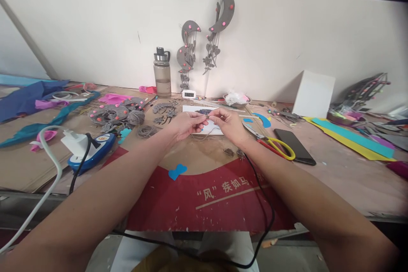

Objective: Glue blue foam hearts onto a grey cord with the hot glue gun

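My left hand (188, 124) and my right hand (228, 123) meet over a white sheet (212, 131) in the middle of the table. Fingertips of both are pinched together around something small, too small and too covered to name. Behind the fingers lies a dark patch (204, 111) on the sheet. A loose grey cord (204, 137) trails along the sheet's near edge. Left of my left hand are a coil of grey cord (148, 131) and several flat grey cut-outs (164, 112). Two small brownish-grey pieces (228, 151) sit below my right wrist.
Yellow-and-red handled scissors (277, 145) and a black phone (295, 146) lie to the right. A blue-and-white power strip (92, 151) stands left; a black cable (270, 216) loops across the front. A bottle (163, 74) stands by the wall, near hanging grey moon ornaments (228, 10).
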A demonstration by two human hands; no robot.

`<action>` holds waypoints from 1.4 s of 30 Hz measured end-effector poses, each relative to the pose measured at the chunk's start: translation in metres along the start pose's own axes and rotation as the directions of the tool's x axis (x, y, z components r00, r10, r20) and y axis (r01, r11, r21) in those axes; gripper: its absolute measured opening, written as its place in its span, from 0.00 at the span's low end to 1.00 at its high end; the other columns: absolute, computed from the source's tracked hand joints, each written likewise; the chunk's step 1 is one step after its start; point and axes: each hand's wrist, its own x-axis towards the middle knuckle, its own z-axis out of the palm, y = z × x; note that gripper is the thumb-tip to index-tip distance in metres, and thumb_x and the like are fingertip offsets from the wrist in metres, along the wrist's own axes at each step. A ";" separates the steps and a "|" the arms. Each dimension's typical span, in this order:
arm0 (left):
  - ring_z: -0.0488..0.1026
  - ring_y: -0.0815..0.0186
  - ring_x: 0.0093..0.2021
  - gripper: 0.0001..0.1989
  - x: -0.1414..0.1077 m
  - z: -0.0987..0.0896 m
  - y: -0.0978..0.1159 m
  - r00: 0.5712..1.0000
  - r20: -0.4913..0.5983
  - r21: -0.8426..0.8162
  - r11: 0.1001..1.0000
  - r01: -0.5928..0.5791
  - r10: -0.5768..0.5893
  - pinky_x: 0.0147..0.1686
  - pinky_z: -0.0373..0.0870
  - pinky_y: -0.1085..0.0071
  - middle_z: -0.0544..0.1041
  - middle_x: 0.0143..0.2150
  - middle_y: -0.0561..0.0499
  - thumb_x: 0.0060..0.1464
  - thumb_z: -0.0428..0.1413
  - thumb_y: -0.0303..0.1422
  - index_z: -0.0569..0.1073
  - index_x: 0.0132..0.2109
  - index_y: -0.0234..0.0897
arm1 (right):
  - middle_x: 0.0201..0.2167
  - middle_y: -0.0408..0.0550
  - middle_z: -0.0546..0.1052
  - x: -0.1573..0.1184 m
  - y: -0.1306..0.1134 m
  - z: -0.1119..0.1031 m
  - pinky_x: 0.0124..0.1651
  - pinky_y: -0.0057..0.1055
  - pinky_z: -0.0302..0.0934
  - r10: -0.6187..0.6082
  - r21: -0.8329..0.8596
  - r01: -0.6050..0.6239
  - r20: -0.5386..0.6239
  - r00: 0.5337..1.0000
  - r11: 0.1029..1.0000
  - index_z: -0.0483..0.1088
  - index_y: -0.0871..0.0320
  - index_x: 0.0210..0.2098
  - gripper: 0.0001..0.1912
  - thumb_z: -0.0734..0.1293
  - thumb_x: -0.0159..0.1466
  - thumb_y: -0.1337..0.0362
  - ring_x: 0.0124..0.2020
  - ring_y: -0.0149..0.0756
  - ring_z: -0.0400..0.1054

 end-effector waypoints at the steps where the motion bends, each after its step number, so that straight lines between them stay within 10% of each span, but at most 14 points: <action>1: 0.66 0.76 0.24 0.07 0.000 -0.001 0.000 1.000 0.002 -0.001 1.000 -0.001 0.001 0.26 0.63 0.77 0.74 0.29 0.48 0.50 0.64 0.29 0.76 0.32 0.28 | 0.29 0.42 0.74 -0.001 -0.001 0.000 0.38 0.28 0.58 0.001 -0.007 -0.001 0.003 1.000 1.000 0.72 0.57 0.33 0.06 0.66 0.60 0.61 0.31 0.30 0.65; 10: 0.67 0.75 0.24 0.07 0.001 -0.011 0.008 0.989 -0.149 0.189 0.981 0.046 -0.017 0.28 0.64 0.74 0.76 0.28 0.47 0.50 0.57 0.18 0.78 0.35 0.29 | 0.24 0.39 0.70 0.003 0.002 -0.016 0.34 0.28 0.59 0.133 0.127 -0.127 -0.037 0.991 0.984 0.67 0.57 0.32 0.06 0.63 0.60 0.60 0.26 0.28 0.63; 25: 0.68 0.72 0.25 0.10 -0.003 -0.002 0.006 0.982 -0.162 0.448 0.894 -0.012 0.095 0.28 0.63 0.72 0.78 0.29 0.46 0.48 0.53 0.19 0.79 0.33 0.33 | 0.32 0.47 0.78 -0.055 -0.005 -0.085 0.40 0.34 0.60 0.234 -0.557 0.078 0.466 0.853 0.827 0.78 0.52 0.31 0.10 0.64 0.58 0.69 0.35 0.39 0.69; 29: 0.68 0.72 0.25 0.10 -0.002 -0.004 0.005 0.986 -0.142 0.479 0.878 -0.010 0.089 0.27 0.64 0.73 0.78 0.30 0.46 0.48 0.53 0.20 0.78 0.32 0.33 | 0.39 0.51 0.76 -0.063 -0.008 -0.086 0.41 0.34 0.61 0.285 -0.586 0.103 0.531 0.798 0.804 0.78 0.54 0.40 0.12 0.69 0.56 0.65 0.36 0.40 0.70; 42: 0.69 0.72 0.26 0.10 -0.004 0.000 0.008 0.984 -0.149 0.473 0.881 -0.013 0.095 0.28 0.65 0.74 0.78 0.30 0.47 0.48 0.53 0.20 0.78 0.33 0.31 | 0.39 0.50 0.78 -0.057 -0.017 -0.057 0.46 0.34 0.61 0.179 -0.536 0.144 0.505 0.844 0.832 0.77 0.55 0.40 0.18 0.59 0.60 0.75 0.41 0.39 0.70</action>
